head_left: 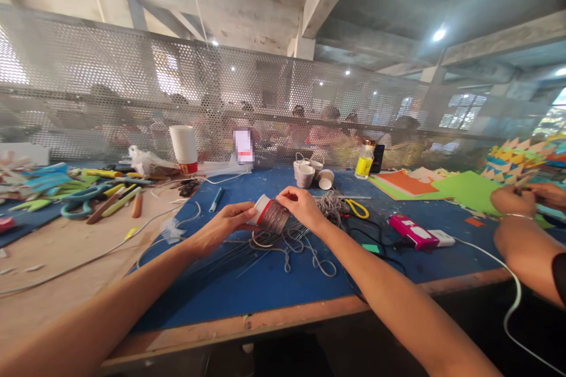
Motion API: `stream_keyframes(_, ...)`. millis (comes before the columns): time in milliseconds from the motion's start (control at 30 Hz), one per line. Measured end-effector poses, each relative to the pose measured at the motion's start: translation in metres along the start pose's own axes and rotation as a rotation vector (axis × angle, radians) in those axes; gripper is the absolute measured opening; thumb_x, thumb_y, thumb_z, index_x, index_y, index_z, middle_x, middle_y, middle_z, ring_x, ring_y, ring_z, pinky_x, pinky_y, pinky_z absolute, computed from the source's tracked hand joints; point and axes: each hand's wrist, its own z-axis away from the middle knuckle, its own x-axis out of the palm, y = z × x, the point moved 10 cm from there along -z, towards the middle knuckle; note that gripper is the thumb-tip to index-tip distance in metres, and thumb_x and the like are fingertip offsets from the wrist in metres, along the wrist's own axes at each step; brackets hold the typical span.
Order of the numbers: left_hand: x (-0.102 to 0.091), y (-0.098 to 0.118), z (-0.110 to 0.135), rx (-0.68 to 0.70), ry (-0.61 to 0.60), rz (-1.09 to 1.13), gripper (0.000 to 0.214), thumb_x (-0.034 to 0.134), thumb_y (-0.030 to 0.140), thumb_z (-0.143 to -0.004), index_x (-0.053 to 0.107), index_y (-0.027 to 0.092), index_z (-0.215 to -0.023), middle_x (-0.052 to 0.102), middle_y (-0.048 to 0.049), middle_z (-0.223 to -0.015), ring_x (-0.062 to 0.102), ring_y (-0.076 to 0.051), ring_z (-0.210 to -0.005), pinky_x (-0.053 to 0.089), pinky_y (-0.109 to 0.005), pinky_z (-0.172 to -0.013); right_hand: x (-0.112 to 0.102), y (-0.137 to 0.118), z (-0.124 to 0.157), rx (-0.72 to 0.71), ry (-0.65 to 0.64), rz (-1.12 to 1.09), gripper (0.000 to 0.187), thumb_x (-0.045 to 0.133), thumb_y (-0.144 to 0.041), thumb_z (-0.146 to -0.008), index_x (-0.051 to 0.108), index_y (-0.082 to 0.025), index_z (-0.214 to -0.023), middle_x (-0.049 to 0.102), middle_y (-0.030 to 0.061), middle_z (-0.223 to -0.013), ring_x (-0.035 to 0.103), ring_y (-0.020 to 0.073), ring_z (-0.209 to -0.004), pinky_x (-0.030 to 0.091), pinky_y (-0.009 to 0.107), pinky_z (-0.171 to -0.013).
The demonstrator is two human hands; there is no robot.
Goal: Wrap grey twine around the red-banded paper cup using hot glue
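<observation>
Tilted on its side above the blue table mat (186, 300) is a paper cup (273, 219), white and red at one end and wrapped in grey-brown cord over the rest. My left hand (234, 219) grips its white end. Closed fingers of my right hand (301, 205) touch the cord-covered end; whether they pinch a strand is too small to tell. Beneath the cup, loose grey cord (325, 259) lies in loops, with thin wire-like strands beside it. A larger tangle of cord (332, 205) sits just beyond my right hand.
Small cord-wrapped cups (305, 174) stand at the back. A stack of paper cups (183, 150), scissors (84, 200) and a teal pen (216, 199) are leftward. Rightward are yellow-handled scissors (357, 208), a pink power bank (413, 232), coloured paper (469, 188) and another person's hands (515, 199).
</observation>
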Motion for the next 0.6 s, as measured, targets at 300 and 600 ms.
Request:
stream_keyframes(300, 0.0023, 0.0016, 0.0012, -0.002, -0.014, 0.004, 0.035, 0.057, 0.045, -0.088, 0.072, 0.017, -0.104, 0.071, -0.0096, -0.102, 0.064, -0.026, -0.098, 0.05, -0.042, -0.093, 0.0022, 0.0018, 0.0005, 0.018, -0.019, 0.011, 0.018, 0.058, -0.035, -0.081, 0.065, -0.019, -0.076, 0.066, -0.0008, -0.072, 0.059, 0.0133, -0.069, 0.044, 0.023, -0.065)
stream_keyframes(600, 0.0031, -0.0008, 0.0004, -0.004, -0.026, 0.012, 0.035, 0.058, 0.045, -0.088, 0.072, 0.018, -0.105, 0.071, -0.0092, -0.101, 0.064, -0.027, -0.099, 0.049, -0.042, -0.093, 0.0045, 0.0017, 0.0012, 0.026, -0.03, 0.024, 0.017, 0.059, -0.034, -0.08, 0.065, -0.019, -0.075, 0.066, -0.0008, -0.072, 0.059, 0.0134, -0.069, 0.043, 0.024, -0.066)
